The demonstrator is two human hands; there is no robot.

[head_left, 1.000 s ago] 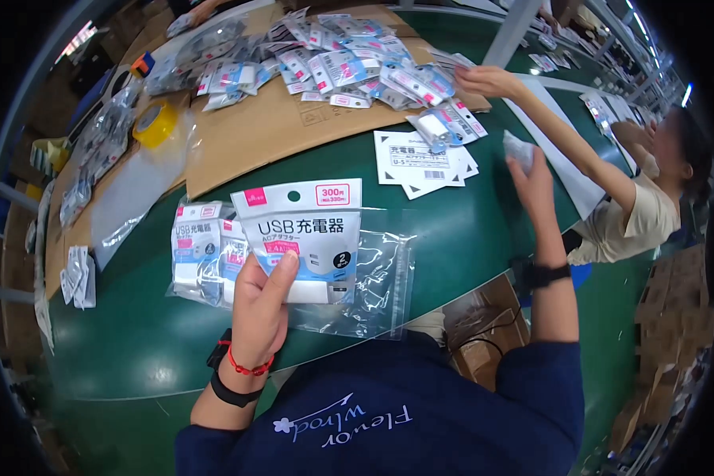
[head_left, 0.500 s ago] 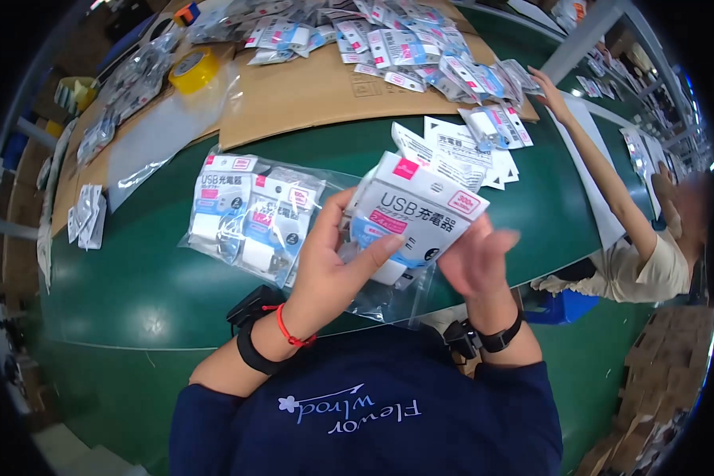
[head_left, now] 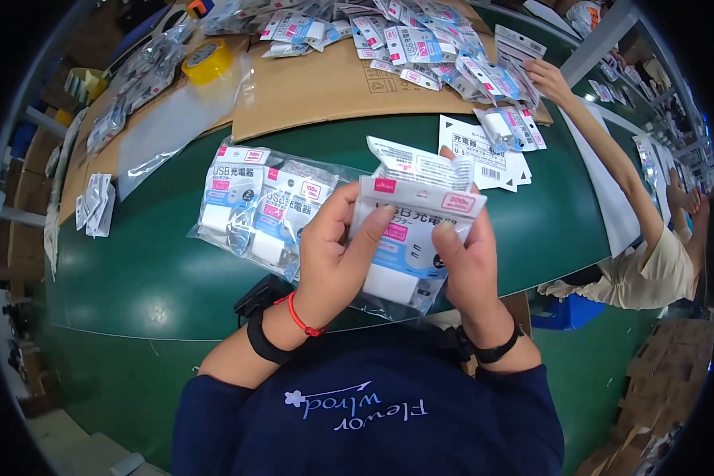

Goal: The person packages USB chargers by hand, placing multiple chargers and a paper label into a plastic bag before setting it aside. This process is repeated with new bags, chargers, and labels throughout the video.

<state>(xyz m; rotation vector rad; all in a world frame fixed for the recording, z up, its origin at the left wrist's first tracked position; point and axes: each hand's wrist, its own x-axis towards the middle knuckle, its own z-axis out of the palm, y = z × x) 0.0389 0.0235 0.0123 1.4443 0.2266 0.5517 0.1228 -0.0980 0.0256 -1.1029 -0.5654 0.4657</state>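
Observation:
A charger pack (head_left: 397, 258) with a white printed header card and a clear pouch is held upright in front of me. My left hand (head_left: 337, 246) grips its left side, the thumb across its front. My right hand (head_left: 470, 254) grips its right side, thumb on the front and fingers behind. A white printed paper slip (head_left: 420, 163) sticks up from behind the header; whether it is inside or behind the pack is hidden. Just left of my left hand, a clear plastic bag (head_left: 250, 206) with charger packs in it lies on the green table (head_left: 135, 278).
Printed label sheets (head_left: 488, 155) lie beyond my right hand. Many charger packs (head_left: 420, 47) are heaped on cardboard (head_left: 309, 95) at the back, near yellow tape (head_left: 207, 63). Another person's hand (head_left: 549, 79) touches the heap's right side. Small packs (head_left: 95, 205) stand at left.
My right hand, open beside the pack before, has closed on its right edge. The pack has straightened from its tilt, and the paper slip now rises behind it. The other person's hand has shifted slightly.

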